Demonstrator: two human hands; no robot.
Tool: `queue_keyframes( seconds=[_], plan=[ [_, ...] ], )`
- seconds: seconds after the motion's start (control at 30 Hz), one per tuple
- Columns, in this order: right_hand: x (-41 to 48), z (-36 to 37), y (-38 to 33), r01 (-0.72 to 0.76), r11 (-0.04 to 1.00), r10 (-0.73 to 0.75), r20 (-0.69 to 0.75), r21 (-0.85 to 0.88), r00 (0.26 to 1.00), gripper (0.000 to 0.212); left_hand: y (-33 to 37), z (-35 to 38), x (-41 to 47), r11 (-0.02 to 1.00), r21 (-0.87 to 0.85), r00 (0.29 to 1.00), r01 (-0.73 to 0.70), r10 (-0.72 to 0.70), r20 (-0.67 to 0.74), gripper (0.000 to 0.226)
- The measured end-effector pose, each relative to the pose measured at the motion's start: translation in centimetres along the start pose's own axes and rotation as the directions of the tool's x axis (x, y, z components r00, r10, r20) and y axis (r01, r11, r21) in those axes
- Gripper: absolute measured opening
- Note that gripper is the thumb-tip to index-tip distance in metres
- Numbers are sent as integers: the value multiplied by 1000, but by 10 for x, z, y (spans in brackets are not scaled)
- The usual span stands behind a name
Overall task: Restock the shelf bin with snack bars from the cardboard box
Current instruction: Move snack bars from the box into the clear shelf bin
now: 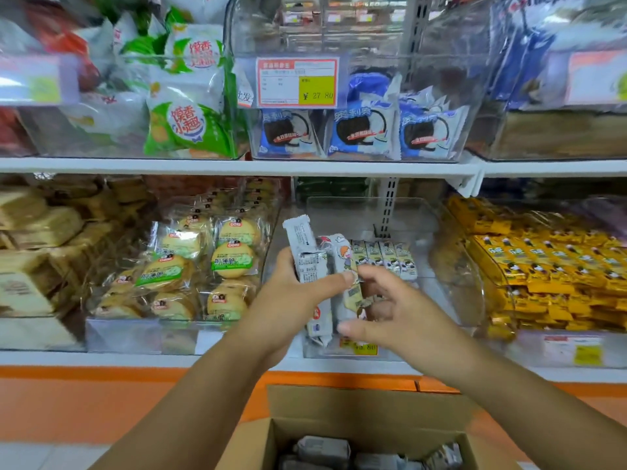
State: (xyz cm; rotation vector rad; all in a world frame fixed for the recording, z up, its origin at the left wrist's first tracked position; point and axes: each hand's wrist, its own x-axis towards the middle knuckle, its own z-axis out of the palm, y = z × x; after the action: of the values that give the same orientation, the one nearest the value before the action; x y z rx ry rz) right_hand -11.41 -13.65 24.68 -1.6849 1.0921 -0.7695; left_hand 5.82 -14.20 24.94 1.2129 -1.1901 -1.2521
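My left hand (291, 293) grips a bundle of long grey-white snack bars (307, 262), held upright in front of the clear shelf bin (366, 215) on the lower shelf. My right hand (390, 310) reaches into the bundle, its fingers curled around one bar with a cartoon wrapper (353, 296). A short row of the same bars (386, 259) stands inside the bin behind my hands. The open cardboard box (339, 408) sits below at the bottom of the view, with several wrapped bars (322, 451) lying in it.
Left of the bin is a clear bin of round cookies in green-labelled packs (217, 262). Right of it is a bin of yellow packets (543, 266). The upper shelf (237, 166) holds blue sandwich-cookie packs (359, 130) and a price tag (298, 81).
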Motion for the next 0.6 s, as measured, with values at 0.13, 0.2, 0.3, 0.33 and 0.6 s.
queue_keyframes(
  seconds=[0.13, 0.2, 0.3, 0.33, 0.6],
  plan=[
    [-3, -6, 10, 23, 1000, -23, -112, -5, 993, 61, -1, 2, -1, 998, -61, 1000, -4, 6, 23, 68],
    [-5, -12, 13, 10, 998, -18, -117, -67, 993, 60, 0, -2, 0, 994, -109, 1000, -7, 7, 2, 62],
    [-8, -16, 14, 39, 989, -54, -104, -139, 993, 54, 3, -5, 1, 988, -154, 1000, -16, 12, -28, 48],
    [-8, -16, 12, 47, 989, -62, -102, -140, 993, 50, 2, -6, 3, 987, -157, 1000, -17, 12, -28, 48],
    [32, -51, 19, -162, 901, 33, -307, -402, 951, 42, 9, -24, 7, 987, 133, 988, -94, 109, -109, 42]
  ],
)
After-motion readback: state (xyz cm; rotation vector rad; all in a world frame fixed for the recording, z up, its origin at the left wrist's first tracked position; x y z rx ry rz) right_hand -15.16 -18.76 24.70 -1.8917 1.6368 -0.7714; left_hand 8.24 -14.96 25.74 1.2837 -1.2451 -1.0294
